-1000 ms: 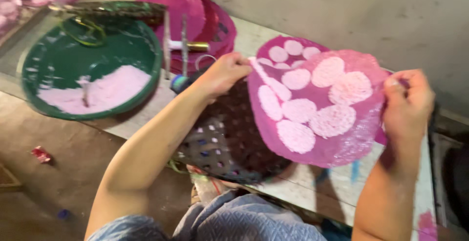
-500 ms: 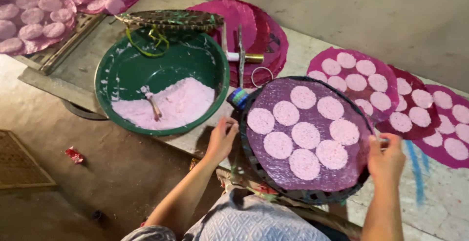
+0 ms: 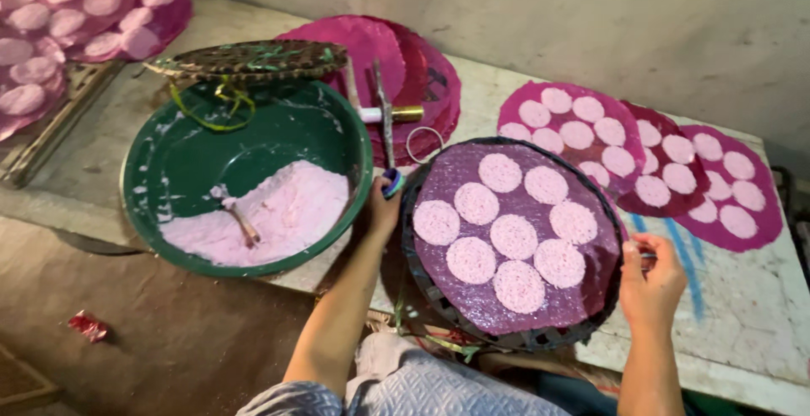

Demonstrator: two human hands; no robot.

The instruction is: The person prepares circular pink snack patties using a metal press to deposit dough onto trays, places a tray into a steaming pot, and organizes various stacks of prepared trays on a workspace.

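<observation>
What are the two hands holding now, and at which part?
Both hold the round woven tray with the purple sheet: the left hand at its left rim, the right hand at its right rim.

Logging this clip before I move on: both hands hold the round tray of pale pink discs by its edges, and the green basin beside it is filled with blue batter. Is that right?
Not quite. The batter in the green basin is pale pink, not blue, as the head view shows. The rest holds: the left hand and right hand are at opposite edges of the round tray carrying the pale pink discs.
</observation>
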